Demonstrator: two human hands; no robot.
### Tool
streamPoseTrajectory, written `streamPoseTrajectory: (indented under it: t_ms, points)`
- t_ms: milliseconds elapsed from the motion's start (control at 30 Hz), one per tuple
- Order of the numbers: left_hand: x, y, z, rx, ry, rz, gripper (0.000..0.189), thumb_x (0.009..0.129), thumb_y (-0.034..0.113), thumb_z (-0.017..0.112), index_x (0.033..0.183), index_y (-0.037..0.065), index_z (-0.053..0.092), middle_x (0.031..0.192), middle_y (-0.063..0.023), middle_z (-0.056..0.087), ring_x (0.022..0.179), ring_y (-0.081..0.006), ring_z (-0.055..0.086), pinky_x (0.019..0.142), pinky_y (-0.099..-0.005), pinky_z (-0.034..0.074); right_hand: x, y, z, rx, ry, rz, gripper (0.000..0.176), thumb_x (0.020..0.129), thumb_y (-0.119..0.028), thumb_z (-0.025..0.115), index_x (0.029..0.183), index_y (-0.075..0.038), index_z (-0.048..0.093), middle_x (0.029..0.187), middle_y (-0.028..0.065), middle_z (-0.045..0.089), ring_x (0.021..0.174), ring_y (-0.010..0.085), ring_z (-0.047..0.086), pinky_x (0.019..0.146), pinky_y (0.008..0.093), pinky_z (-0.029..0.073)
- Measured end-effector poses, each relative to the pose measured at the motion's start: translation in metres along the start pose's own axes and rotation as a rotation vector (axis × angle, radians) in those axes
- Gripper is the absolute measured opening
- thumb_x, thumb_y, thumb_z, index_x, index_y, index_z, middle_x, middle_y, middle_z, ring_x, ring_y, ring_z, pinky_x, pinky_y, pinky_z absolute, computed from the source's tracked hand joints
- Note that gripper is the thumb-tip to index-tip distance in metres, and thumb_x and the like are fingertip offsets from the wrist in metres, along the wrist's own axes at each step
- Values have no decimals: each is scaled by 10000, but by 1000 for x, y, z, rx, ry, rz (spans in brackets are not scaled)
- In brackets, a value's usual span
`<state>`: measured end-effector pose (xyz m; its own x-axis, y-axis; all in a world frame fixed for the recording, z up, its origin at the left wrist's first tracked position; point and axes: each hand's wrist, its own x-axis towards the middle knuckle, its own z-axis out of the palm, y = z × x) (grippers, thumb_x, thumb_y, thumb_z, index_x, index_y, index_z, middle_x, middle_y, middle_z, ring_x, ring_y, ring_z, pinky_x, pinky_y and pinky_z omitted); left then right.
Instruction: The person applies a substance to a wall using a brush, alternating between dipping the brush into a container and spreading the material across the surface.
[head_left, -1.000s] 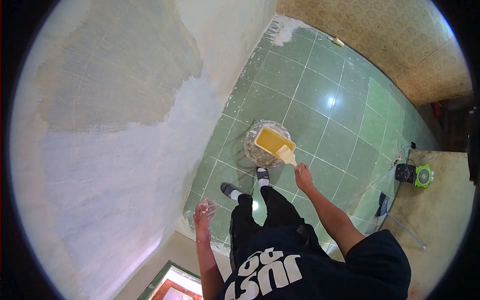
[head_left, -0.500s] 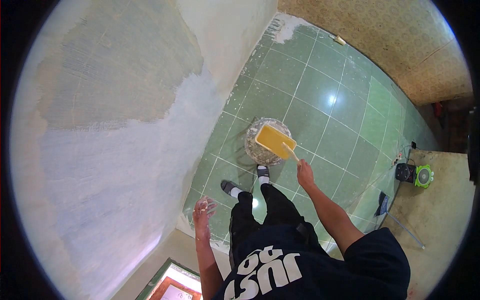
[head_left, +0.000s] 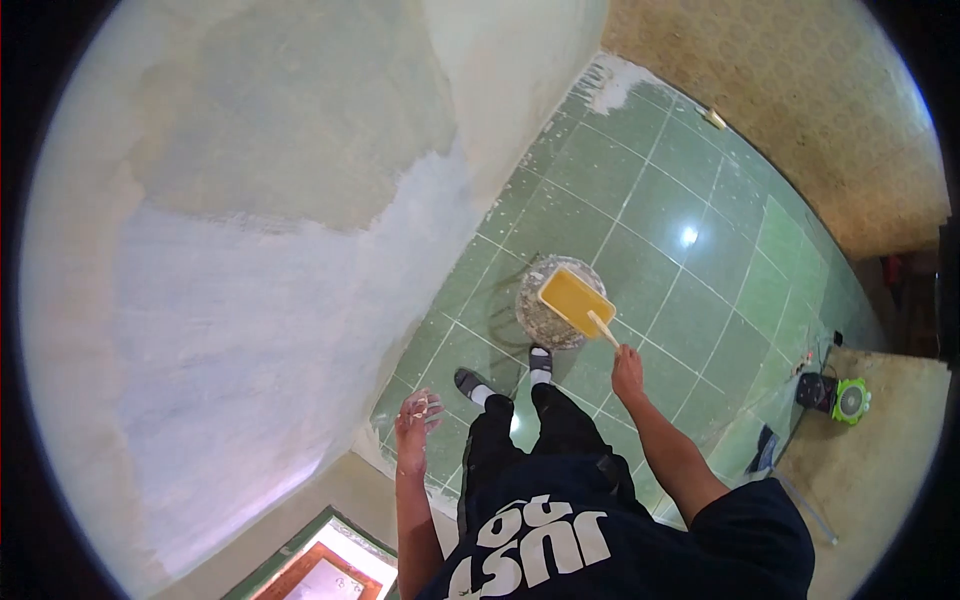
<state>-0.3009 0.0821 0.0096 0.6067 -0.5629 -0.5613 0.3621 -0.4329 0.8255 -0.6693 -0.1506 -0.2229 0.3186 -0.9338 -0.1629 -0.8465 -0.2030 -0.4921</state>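
My right hand (head_left: 627, 371) is wrapped round the pale handle of a yellow rectangular trowel (head_left: 575, 301). The trowel is held flat over a round tub (head_left: 541, 325) with a whitish, crusted surface, and hides part of it. My left hand (head_left: 419, 412), smeared with white stuff, hangs near the wall at the lower left, its fingers apart and nothing seen in it.
A partly coated wall (head_left: 260, 330) fills the left side. Green floor tiles (head_left: 640, 260) carry white spots. At the right are a green round fan-like device (head_left: 851, 401), a black object and a blue-headed broom (head_left: 765, 448). A small block (head_left: 714, 119) lies by the far wall.
The view has shifted, so the tub, floor and feet appear lower and farther right. The trowel remains over the tub in my right hand, and my left hand is still beside the wall.
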Motion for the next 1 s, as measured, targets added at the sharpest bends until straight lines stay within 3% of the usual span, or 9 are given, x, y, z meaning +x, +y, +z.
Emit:
streamPoseTrajectory:
  t_ms: [67, 300, 400, 467, 700, 767, 800, 867, 1000]
  points:
    - [-2, 4, -5, 3, 23, 0, 483, 968, 374, 595, 1330, 57, 560, 1181, -115, 646, 1050, -232, 653, 868, -379, 514, -1, 1, -1, -98, -119, 94, 200, 974, -124, 530, 1139, -13, 504, 1024, 230, 564, 964, 427, 557, 803, 537, 459]
    - [-14, 21, -27, -54, 91, 64, 472, 984, 421, 566, 1309, 79, 577, 1180, -103, 656, 1029, -214, 656, 866, -374, 507, 13, -55, -35, 61, -22, -38, 231, 981, -157, 538, 1153, -4, 519, 1026, 231, 575, 969, 431, 567, 827, 533, 458]
    - [-21, 19, -44, -101, 119, 91, 472, 982, 420, 570, 1308, 78, 579, 1185, -104, 656, 1033, -215, 655, 867, -383, 506, 28, -110, -49, 129, -32, -140, 297, 981, -175, 545, 1219, 2, 528, 1104, 241, 591, 1023, 437, 575, 864, 521, 464]
    - [-25, 15, -55, -138, 137, 118, 475, 983, 420, 570, 1312, 79, 575, 1186, -105, 656, 1035, -215, 654, 867, -388, 506, 41, -149, -49, 193, 6, -357, 348, 979, -190, 552, 1268, 2, 528, 1165, 251, 596, 1066, 445, 573, 890, 513, 469]
    - [-28, 22, -101, -217, 217, 142, 472, 991, 404, 556, 1308, 55, 568, 1193, -109, 656, 1042, -224, 651, 864, -382, 502, 94, -431, -120, 608, -106, -805, 269, 954, -109, 585, 1193, 13, 570, 1068, 230, 618, 966, 420, 601, 821, 449, 490]
    - [-23, 23, -123, -223, 229, 173, 470, 993, 401, 552, 1303, 47, 567, 1195, -110, 655, 1044, -226, 652, 859, -380, 505, 97, -515, -144, 815, -169, -881, 229, 996, -145, 560, 1164, 10, 570, 927, 142, 598, 777, 280, 590, 702, 360, 470]
    - [-20, 22, -135, -219, 240, 184, 469, 995, 397, 547, 1298, 39, 565, 1197, -111, 654, 1045, -229, 652, 854, -378, 508, 100, -551, -154, 811, -168, -903, 229, 996, -145, 560, 1164, 10, 570, 927, 142, 598, 777, 280, 590, 702, 360, 470]
    - [-12, 22, -161, -223, 252, 196, 484, 995, 414, 534, 1319, 54, 558, 1193, -115, 650, 1047, -239, 651, 869, -393, 506, 102, -611, -167, 952, -308, -932, 235, 1038, -210, 517, 1135, -3, 576, 791, 24, 499, 670, 113, 458, 604, 272, 392]
    - [1, 31, -204, -228, 267, 205, 515, 994, 444, 517, 1346, 69, 547, 1184, -115, 642, 1054, -249, 645, 880, -404, 509, 99, -681, -160, 1201, -628, -763, 278, 1060, -284, 484, 1084, -23, 578, 742, -46, 406, 654, 39, 350, 559, 234, 324]
